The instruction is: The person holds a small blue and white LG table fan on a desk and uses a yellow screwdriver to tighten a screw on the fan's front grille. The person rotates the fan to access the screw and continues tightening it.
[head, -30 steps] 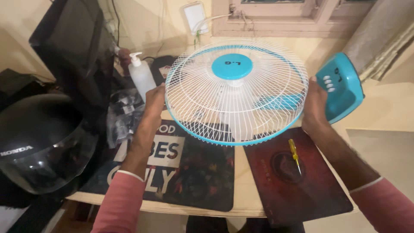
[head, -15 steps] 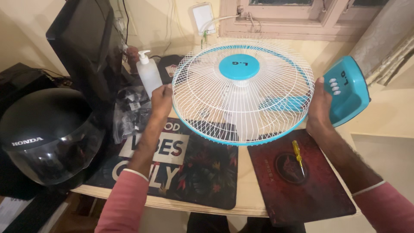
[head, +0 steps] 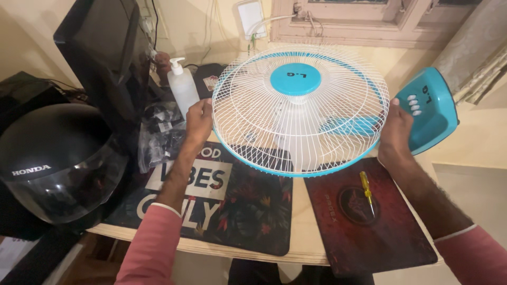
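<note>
Holding the fan (head: 300,108) by opposite edges of its white wire cage, the left hand (head: 198,119) and right hand (head: 395,132) each close their grip on the blue rim, which keeps the wide cage level above the counter (head: 301,232). The fan's blue base (head: 430,108) tips off to the right. Below lie a red mat (head: 364,221) with a yellow screwdriver (head: 366,191) and a patterned mat (head: 222,203); a black helmet (head: 55,158) and pump bottle (head: 183,87) sit left.

Your right hand (head: 395,138): fingers hidden behind fan grille (head: 300,108). Fan blades blurred through the wires. Helmet (head: 55,163) cut off at left edge; red mat (head: 369,221) cut off at bottom edge
</note>
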